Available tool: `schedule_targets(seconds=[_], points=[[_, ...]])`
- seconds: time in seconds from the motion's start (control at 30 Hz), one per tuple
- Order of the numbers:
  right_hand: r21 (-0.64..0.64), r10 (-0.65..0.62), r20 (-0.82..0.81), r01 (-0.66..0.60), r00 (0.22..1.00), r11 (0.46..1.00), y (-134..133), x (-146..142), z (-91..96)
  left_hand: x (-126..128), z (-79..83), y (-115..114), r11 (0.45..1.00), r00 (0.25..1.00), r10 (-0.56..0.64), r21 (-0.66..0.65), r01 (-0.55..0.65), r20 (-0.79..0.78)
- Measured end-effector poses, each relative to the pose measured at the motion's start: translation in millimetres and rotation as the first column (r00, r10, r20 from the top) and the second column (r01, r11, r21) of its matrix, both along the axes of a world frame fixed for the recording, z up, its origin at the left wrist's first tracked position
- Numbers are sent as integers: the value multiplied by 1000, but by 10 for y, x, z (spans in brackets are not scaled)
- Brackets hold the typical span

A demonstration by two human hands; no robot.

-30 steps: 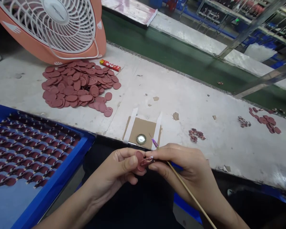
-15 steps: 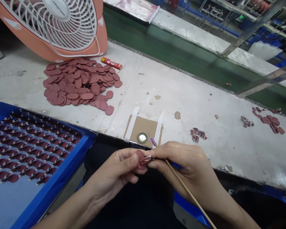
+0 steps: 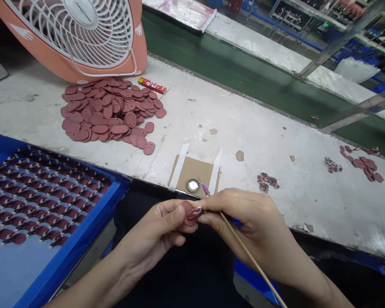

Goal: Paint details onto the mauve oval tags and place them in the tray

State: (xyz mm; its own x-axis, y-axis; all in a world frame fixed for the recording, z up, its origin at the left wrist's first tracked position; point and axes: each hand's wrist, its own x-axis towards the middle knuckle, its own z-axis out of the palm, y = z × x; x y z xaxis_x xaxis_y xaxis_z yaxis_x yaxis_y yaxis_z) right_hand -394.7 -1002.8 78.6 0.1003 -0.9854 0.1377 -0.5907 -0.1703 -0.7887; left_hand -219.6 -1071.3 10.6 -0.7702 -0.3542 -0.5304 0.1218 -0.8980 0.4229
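Note:
My left hand [image 3: 160, 226] is closed, its thumb and fingers pinching a reddish-brown oval disc [image 3: 186, 208]. Against the disc sits a small reddish piece [image 3: 197, 212] with pale and dark spots, partly covered by fingers. My right hand [image 3: 253, 222] pinches that piece between thumb and forefinger. It also carries a thin wooden stick [image 3: 245, 248] with a purple needle tip [image 3: 205, 188], which points up and away past the knuckles. Just beyond my hands, a small bottle cap [image 3: 193, 185] with shiny white contents lies on a cardboard square [image 3: 199, 167] taped with white strips.
A heap of reddish oval discs [image 3: 112, 111] lies in front of an orange fan [image 3: 83, 38], beside a red-and-yellow box [image 3: 152, 85]. Left stands a blue tray [image 3: 93, 226] with rows of small figures. Small piles of parts [image 3: 267, 182] and discs [image 3: 364, 162] lie to the right.
The disc and small piece have turned slightly between my fingers, and the stick has tilted a little. The whole view has shifted slightly; both hands keep their grip.

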Motion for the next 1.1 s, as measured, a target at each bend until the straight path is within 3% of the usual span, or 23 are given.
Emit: schedule_targets(seconds=[0.3,0.53,1.1], points=[[13,19,-90,-18,996,1000,-23,23,8,2,-7,20,997,998,58,54,-60,36],[-3,36,-98,-36,995,999,-41,39,-8,-6,7,28,988,994,83,122,-92,72],[-7,42,-94,-43,995,999,-83,52,-25,-13,-2,11,982,993,103,150,-111,64]])
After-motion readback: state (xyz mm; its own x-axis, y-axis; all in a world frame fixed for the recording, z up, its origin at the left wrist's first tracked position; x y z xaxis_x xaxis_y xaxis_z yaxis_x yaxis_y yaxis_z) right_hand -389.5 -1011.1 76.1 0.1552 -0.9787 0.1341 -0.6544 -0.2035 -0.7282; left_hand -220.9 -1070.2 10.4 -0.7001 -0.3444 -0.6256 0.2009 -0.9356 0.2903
